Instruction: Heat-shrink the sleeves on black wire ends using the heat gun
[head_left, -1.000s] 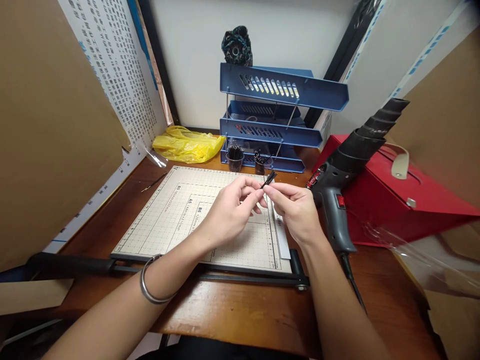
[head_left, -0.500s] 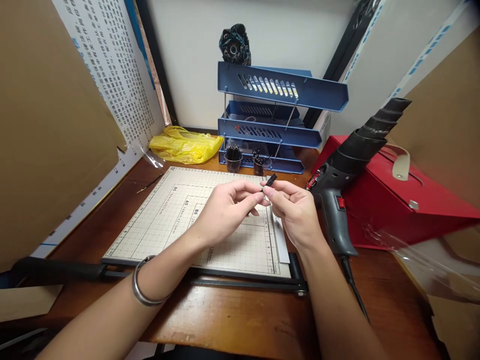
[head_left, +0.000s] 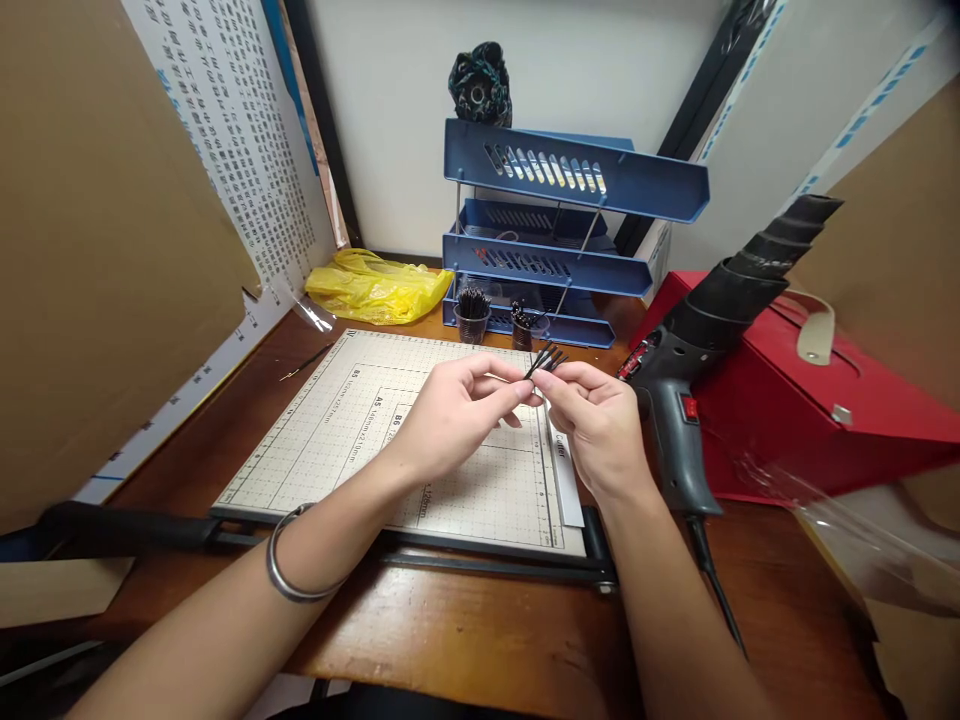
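Several short, thin black tube-like pieces (head_left: 551, 355) are pinched between my hands, their upper ends fanned out. My left hand (head_left: 465, 410) closes thumb and fingers on the lower part of the bundle. Against it, my right hand (head_left: 600, 425) grips the pieces from the right side. Both hands are held above a paper cutter (head_left: 322, 440) with a cream gridded board. Behind it stand two small clear cups, a left cup (head_left: 472, 330) full of thin black pieces and a right cup (head_left: 523, 337) with more. The lower ends of the held pieces are hidden by my fingers.
At right a heat gun (head_left: 675, 440) with a stepped black nozzle stands before a red box (head_left: 817, 400). Blue stacked trays (head_left: 540, 250) rise behind the cups. A yellow plastic bag (head_left: 379, 290) lies back left. The cutter's black handle (head_left: 127, 525) extends left.
The black pieces have gone from a tight bundle to a spread fan between my fingers. Both hands stay nearly in place; the view has shifted slightly.
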